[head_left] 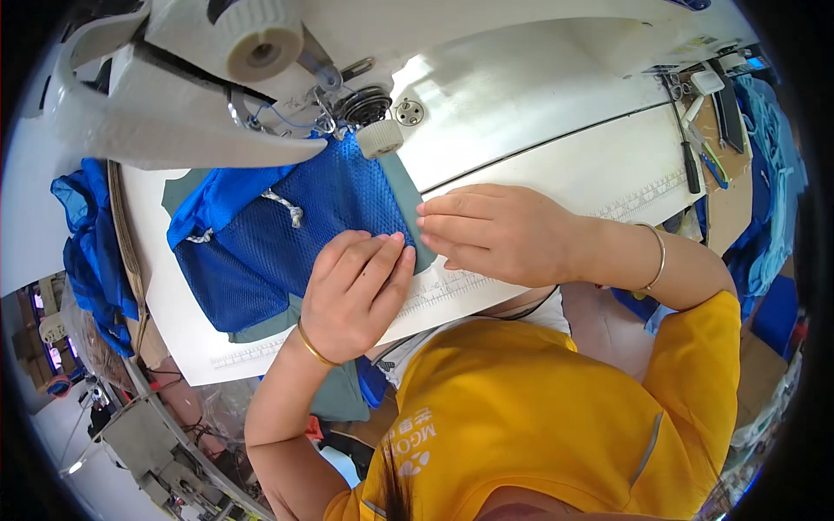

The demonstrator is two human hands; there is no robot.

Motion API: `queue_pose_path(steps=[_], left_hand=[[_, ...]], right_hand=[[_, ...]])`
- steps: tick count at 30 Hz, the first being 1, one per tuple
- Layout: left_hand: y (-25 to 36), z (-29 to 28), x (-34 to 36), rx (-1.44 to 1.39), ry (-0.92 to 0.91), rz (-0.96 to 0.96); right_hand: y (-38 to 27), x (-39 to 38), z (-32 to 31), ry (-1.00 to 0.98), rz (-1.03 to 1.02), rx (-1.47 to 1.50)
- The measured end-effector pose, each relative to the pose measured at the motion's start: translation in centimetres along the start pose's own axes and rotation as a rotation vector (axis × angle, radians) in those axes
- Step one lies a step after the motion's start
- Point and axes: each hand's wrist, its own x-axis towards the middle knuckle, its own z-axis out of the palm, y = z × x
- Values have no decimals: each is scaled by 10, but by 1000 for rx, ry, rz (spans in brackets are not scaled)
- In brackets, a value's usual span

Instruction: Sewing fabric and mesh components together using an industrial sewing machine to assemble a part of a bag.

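A blue mesh pouch (330,198) with white drawcords (287,208) lies on a grey-green fabric piece (408,187) on the sewing machine table. Its upper edge runs under the needle area of a white sewing machine (195,113). My left hand (358,295) rests on the pouch's near right edge, fingers stretched and pressing on the cloth. At the right edge of the grey-green fabric is my right hand (499,230), its fingers extended side by side, the fingertips touching or just beside the cloth. The stitching point is hidden behind the machine head.
Printed ruler markings (443,291) run along the table's near edge. A screwdriver (688,165) and other small tools lie at the far right, beside light blue cords (769,165). Blue fabric pieces (95,252) hang at the left edge. The machine's handwheel-like knob (380,139) stands near the pouch.
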Motion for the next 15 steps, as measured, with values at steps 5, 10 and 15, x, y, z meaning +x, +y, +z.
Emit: queue_pose_path(steps=[5, 10, 15], left_hand=[[-3, 4, -2, -70, 58, -12], [-3, 9, -5, -94, 97, -21], [-3, 10, -5, -152, 115, -23]], right_hand=[[2, 9, -5, -43, -1, 21], [2, 10, -9, -90, -32, 61], [4, 15, -15, -155, -47, 51]])
